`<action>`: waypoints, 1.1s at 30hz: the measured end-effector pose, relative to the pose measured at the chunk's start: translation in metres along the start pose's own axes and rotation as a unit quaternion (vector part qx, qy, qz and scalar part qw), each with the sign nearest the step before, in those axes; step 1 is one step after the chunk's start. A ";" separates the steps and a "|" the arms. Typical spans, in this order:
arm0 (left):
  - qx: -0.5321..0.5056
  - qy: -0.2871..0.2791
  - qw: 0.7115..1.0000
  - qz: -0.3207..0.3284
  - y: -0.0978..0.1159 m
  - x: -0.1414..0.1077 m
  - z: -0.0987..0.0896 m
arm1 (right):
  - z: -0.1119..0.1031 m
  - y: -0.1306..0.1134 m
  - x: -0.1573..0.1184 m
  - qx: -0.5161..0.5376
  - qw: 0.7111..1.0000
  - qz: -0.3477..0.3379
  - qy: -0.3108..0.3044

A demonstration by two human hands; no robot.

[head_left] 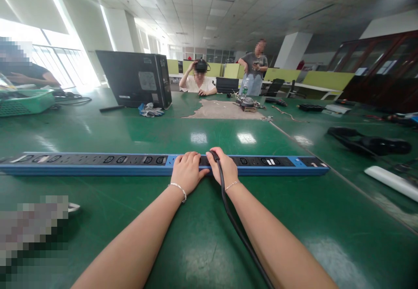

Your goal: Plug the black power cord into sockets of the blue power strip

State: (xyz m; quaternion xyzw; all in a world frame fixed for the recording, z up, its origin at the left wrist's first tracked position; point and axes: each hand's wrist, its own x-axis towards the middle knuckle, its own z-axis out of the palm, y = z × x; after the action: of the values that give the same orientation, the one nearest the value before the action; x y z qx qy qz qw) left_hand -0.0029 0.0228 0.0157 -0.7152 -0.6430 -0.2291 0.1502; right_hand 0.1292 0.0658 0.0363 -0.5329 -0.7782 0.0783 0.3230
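Note:
A long blue power strip (130, 170) with a black face and several sockets lies across the green table in front of me. My left hand (187, 170) grips it near the middle, fingers over its top and thumb along the near side. Just to the right, my right hand (224, 167) holds the plug end of a black power cord (232, 217) against the strip's face. The cord runs down between my forearms and out of the bottom of the view. Fingers hide the plug's tip, so I cannot tell whether it sits in a socket.
Beyond the strip stand a black computer case (133, 80) and gloves (150, 109). A green basket (26, 102) is at left, a pixelated object (32, 228) nearer. At right lie a black object (369, 141) and a white bar (392, 182). Several people are around the table (98, 136).

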 end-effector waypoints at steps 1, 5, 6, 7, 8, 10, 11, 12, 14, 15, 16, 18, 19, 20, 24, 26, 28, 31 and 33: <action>0.000 0.001 1.000 0.000 0.000 0.000 0.000 | 0.000 -0.001 0.001 -0.013 1.000 -0.008 -0.009; 0.000 0.006 1.000 0.003 0.000 0.000 0.000 | 0.002 -0.006 0.003 -0.078 0.996 -0.038 -0.020; 0.000 0.006 1.000 0.003 0.000 0.000 0.000 | 0.003 -0.007 0.003 -0.094 0.995 -0.043 -0.016; -0.001 0.006 1.000 0.003 0.001 0.000 0.000 | 0.004 -0.008 0.003 -0.108 0.993 -0.047 -0.011; -0.002 0.005 1.000 0.004 0.001 0.000 -0.001 | 0.005 -0.009 0.004 -0.120 0.991 -0.050 -0.008; -0.005 0.004 1.000 0.003 0.001 0.000 -0.001 | 0.006 -0.009 0.003 -0.136 0.989 -0.057 -0.001; -0.006 0.003 1.000 0.002 0.001 0.000 -0.002 | 0.007 -0.009 0.003 -0.140 0.988 -0.062 0.003; -0.007 0.002 1.000 0.000 0.001 0.000 -0.002 | 0.007 -0.009 0.002 -0.142 0.988 -0.068 0.006; -0.008 0.001 1.000 -0.001 0.001 0.000 -0.003 | 0.007 -0.008 0.000 -0.141 0.987 -0.080 0.009; -0.009 0.001 1.000 -0.001 0.001 0.000 -0.003 | 0.007 -0.008 -0.001 -0.139 0.986 -0.087 0.010; -0.010 0.001 1.000 -0.001 0.001 0.000 -0.003 | 0.007 -0.007 -0.002 -0.134 0.986 -0.094 0.009; -0.013 0.002 1.000 -0.003 0.001 0.001 -0.003 | 0.007 -0.006 -0.004 -0.121 0.987 -0.106 0.007; -0.015 0.003 1.000 -0.004 0.001 0.001 -0.002 | 0.007 -0.005 -0.005 -0.114 0.987 -0.112 0.006; -0.017 0.004 1.000 -0.006 0.001 0.001 -0.002 | 0.007 -0.004 -0.005 -0.108 0.987 -0.117 0.007; -0.027 0.009 1.000 -0.010 0.000 0.001 0.000 | 0.010 0.003 -0.006 -0.094 0.987 -0.128 0.014; -0.039 0.017 0.999 -0.020 0.001 0.001 -0.001 | 0.012 0.007 -0.006 -0.085 0.987 -0.130 0.025; -0.068 0.026 0.997 -0.013 0.003 0.001 -0.003 | 0.013 0.010 -0.006 -0.074 0.988 -0.132 0.028; -0.134 0.028 0.989 0.050 0.009 0.001 -0.009 | 0.011 0.013 -0.006 -0.055 0.989 -0.136 0.003; -0.161 0.021 0.983 0.085 0.013 0.001 -0.012 | 0.008 0.015 -0.006 -0.042 0.989 -0.142 -0.021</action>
State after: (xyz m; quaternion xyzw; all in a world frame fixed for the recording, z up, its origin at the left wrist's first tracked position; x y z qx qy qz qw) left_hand 0.0083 0.0162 0.0274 -0.7769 -0.5315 -0.3312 0.0656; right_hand 0.1377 0.0686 0.0205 -0.4283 -0.8554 0.0098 0.2912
